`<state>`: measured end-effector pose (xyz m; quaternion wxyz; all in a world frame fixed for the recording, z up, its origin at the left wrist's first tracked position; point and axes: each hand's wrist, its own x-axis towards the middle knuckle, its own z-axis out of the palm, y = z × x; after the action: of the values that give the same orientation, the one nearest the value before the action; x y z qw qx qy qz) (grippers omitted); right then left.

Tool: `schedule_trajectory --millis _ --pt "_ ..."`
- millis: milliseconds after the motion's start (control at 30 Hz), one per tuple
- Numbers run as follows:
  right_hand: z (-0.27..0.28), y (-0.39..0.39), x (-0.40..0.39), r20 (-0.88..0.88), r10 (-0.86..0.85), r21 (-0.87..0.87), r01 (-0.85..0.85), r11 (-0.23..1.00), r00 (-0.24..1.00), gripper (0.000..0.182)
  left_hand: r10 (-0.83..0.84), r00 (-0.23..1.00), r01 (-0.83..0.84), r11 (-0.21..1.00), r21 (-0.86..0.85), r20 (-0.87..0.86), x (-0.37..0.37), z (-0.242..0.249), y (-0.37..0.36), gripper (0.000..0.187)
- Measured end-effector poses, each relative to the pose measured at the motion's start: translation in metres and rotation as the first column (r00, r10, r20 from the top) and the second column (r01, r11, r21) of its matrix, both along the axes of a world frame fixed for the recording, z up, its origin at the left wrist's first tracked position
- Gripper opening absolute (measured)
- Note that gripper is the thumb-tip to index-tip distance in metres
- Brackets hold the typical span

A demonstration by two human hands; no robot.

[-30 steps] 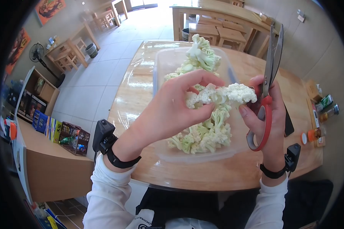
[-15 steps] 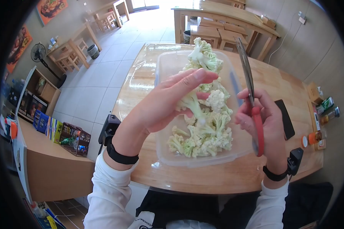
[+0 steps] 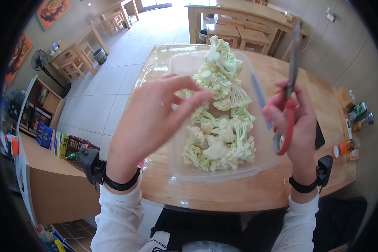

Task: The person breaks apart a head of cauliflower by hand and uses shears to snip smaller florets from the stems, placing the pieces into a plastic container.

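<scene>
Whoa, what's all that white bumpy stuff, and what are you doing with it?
That's cauliflower, lots of pieces heaped in a clear plastic tub on a wooden table. The person's right hand is holding red-handled scissors, with the blades pointing up and away. The left hand is bent over the left edge of the tub; whether its fingers hold anything is hard to tell. A big piece sits at the far end of the heap.

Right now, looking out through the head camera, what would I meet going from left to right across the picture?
Standing fan → waste bin → cauliflower pieces → red-handled scissors → dark flat object, partly hidden → small orange jar.
</scene>
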<state>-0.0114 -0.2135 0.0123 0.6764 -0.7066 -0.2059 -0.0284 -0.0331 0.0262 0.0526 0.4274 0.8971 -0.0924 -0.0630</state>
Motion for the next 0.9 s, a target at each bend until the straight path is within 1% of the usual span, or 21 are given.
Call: schedule_trajectory --millis 33,67,100,133,167,200,267,300,333,367,400,467,500,567,600,667,700,767,833,900 --pt "-0.002 0.000 0.004 0.052 -0.052 0.057 0.049 0.997 0.997 0.040 0.176 0.983 -0.181 0.918 0.354 0.045 0.004 -0.002 0.003 0.031" --pt "-0.003 -0.001 0.006 0.049 -0.052 0.057 0.049 0.997 0.997 0.040 0.175 0.984 -0.179 0.918 0.355 0.042 0.005 -0.006 0.005 0.031" --pt "-0.004 -0.001 0.008 0.079 -0.099 0.069 0.093 0.993 0.992 0.040 0.068 0.977 -0.133 0.934 0.331 0.202 0.008 -0.011 0.007 0.031" --pt "-0.005 -0.001 0.010 0.110 -0.145 0.083 0.136 0.987 0.983 0.041 -0.037 0.933 -0.084 0.945 0.316 0.359 0.011 -0.016 0.008 0.034" --pt "-0.008 0.000 0.011 0.110 -0.144 0.083 0.136 0.987 0.983 0.041 -0.047 0.902 -0.104 0.941 0.322 0.430 0.013 -0.023 0.004 0.036" --pt "-0.011 0.003 0.012 0.107 -0.138 0.108 0.126 0.986 0.985 0.041 -0.047 0.902 -0.105 0.941 0.322 0.430 0.019 -0.033 0.004 0.036" --pt "-0.017 0.008 0.012 0.104 -0.130 0.136 0.116 0.984 0.986 0.042 -0.080 0.718 -0.332 0.834 0.441 0.692 0.032 -0.055 0.005 0.037" --pt "-0.019 0.011 0.011 0.102 -0.114 0.153 0.097 0.983 0.988 0.042 -0.082 0.718 -0.332 0.833 0.443 0.692 0.039 -0.062 0.008 0.037" --pt "-0.020 0.013 0.010 0.100 -0.098 0.172 0.080 0.982 0.990 0.043 -0.009 0.717 -0.367 0.845 0.388 0.697 0.046 -0.067 0.011 0.039" --pt "-0.020 0.015 0.007 0.064 -0.088 0.151 0.078 0.985 0.994 0.043 0.063 0.714 -0.401 0.853 0.334 0.697 0.050 -0.068 0.012 0.041" --pt "-0.021 0.014 0.007 0.067 -0.090 0.157 0.079 0.984 0.994 0.043 0.058 0.712 -0.400 0.852 0.337 0.700 0.050 -0.067 0.010 0.041" --pt "-0.022 0.013 0.009 -0.025 -0.032 0.133 0.035 0.990 0.999 0.042 0.068 0.789 -0.206 0.966 0.158 0.611 0.051 -0.063 0.006 0.045" --pt "-0.023 0.012 0.011 -0.021 -0.032 0.140 0.034 0.990 0.999 0.042 0.064 0.786 -0.207 0.965 0.164 0.615 0.052 -0.063 0.003 0.045" --pt "-0.025 0.011 0.014 -0.118 -0.016 0.240 0.044 0.970 0.993 0.041 -0.098 0.703 -0.091 0.970 0.225 0.705 0.054 -0.068 -0.006 0.053" --pt "-0.026 0.011 0.015 -0.116 -0.014 0.245 0.042 0.969 0.993 0.041 -0.100 0.701 -0.093 0.969 0.230 0.706 0.054 -0.072 -0.009 0.053" --pt "-0.026 0.012 0.015 -0.125 0.008 0.238 0.022 0.971 0.992 0.040 -0.070 0.834 -0.083 0.965 0.249 0.548 0.052 -0.081 -0.012 0.062" --pt "-0.027 0.012 0.015 -0.126 0.010 0.240 0.021 0.970 0.992 0.040 -0.071 0.873 -0.089 0.949 0.302 0.482 0.049 -0.078 -0.013 0.071" --pt "-0.027 0.012 0.013 -0.078 0.024 0.158 -0.012 0.987 0.997 0.040 -0.045 0.877 -0.111 0.949 0.293 0.478 0.050 -0.077 -0.013 0.070" --pt "-0.026 0.013 0.013 -0.089 0.015 0.162 -0.001 0.987 0.996 0.040 -0.018 0.878 -0.133 0.950 0.282 0.478 0.050 -0.077 -0.012 0.070" --pt "-0.027 0.013 0.014 -0.099 0.007 0.163 0.009 0.987 0.995 0.040 -0.054 0.854 -0.149 0.928 0.342 0.517 0.049 -0.078 -0.012 0.063"
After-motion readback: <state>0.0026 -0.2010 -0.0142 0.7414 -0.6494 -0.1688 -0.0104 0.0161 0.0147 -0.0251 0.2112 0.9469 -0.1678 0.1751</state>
